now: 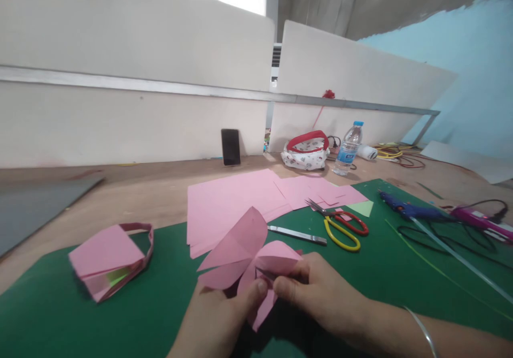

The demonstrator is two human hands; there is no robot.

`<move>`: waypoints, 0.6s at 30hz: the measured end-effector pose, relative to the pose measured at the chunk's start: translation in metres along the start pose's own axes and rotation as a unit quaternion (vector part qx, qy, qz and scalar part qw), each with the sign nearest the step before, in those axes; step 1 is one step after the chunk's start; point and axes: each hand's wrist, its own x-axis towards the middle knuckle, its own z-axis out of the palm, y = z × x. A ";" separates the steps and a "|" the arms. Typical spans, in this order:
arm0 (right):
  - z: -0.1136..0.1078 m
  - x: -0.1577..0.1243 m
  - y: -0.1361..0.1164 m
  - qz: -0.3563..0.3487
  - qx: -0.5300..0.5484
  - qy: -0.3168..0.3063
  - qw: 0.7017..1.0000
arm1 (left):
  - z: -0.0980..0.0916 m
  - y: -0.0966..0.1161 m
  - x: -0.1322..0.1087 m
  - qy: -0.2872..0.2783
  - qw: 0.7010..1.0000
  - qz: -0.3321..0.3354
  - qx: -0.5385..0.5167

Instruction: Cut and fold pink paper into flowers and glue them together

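A pink paper flower (250,262) with several broad petals is held up over the green mat by both hands. My left hand (220,315) is closed on its lower left side, thumb pressed near the middle and other fingers hidden behind the paper. On the right, my right hand (316,291) pinches the flower beside its centre. A thin dark pointed shape (266,274) shows between the right thumb and the petals; I cannot make out what it is. Just beyond the hands lie a flat metal tool (296,235) and scissors (340,224) with one red and one yellow handle.
On the green cutting mat (168,272) are a pink paper bag with a handle (106,256), pink sheets (228,203) and a blue glue gun (409,205) with its cord. Behind stand a phone (231,147), a pouch (306,152) and a water bottle (348,149).
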 end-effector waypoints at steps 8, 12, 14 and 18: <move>0.002 -0.001 0.000 0.006 0.048 -0.008 0.999 | 0.003 0.000 -0.001 0.016 1.000 -0.017 -0.020; 0.001 -0.001 0.005 0.002 0.047 -0.002 0.999 | 0.005 0.000 -0.003 0.024 0.999 -0.011 -0.035; 0.001 -0.001 0.006 0.009 0.038 0.002 0.999 | 0.005 0.000 -0.004 0.032 0.999 -0.017 -0.034; 0.000 -0.001 0.002 0.021 0.014 0.007 1.000 | 0.005 0.000 -0.004 0.039 0.999 -0.023 -0.028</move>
